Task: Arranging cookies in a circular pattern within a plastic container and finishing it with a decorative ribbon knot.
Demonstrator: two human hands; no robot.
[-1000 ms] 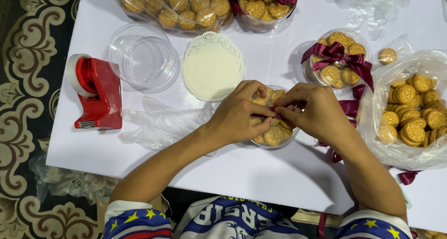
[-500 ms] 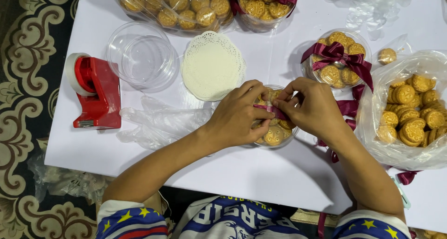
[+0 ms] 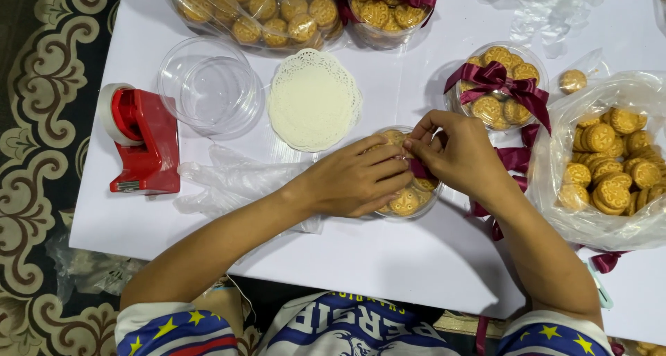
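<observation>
Both hands meet over one round clear tub of biscuits (image 3: 409, 200), which sits on the white worktop (image 3: 388, 259) near its front edge, directly ahead of the person. The left hand (image 3: 354, 179) lies flat across the tub's left half, fingers stretched rightward over the lid and pressing on it — it pinches nothing that can be seen. The right hand (image 3: 454, 151) comes in from the other side, thumb and fingertips drawn narrow at the tub's far rim, closed on a dark red ribbon (image 3: 420, 167).

The relation that counts is the line of that ribbon: it runs from the pinch on top of the tub out to the right, under the right hand, where more of it trails on the worktop (image 3: 513, 160) beside the wrist. So the free length lies on the right hand's side, and the left hand is the one holding the tub down. The fingertips of the two hands are almost touching over the lid.

Around them — a finished tub tied with a ribbon bow (image 3: 501, 85) just beyond the right hand, an open bag of loose biscuits (image 3: 610, 169) at far right, a paper doily (image 3: 313, 99) and an empty clear container (image 3: 208, 85) beyond the left hand, and a red tape dispenser (image 3: 139, 137) well off to the left.
</observation>
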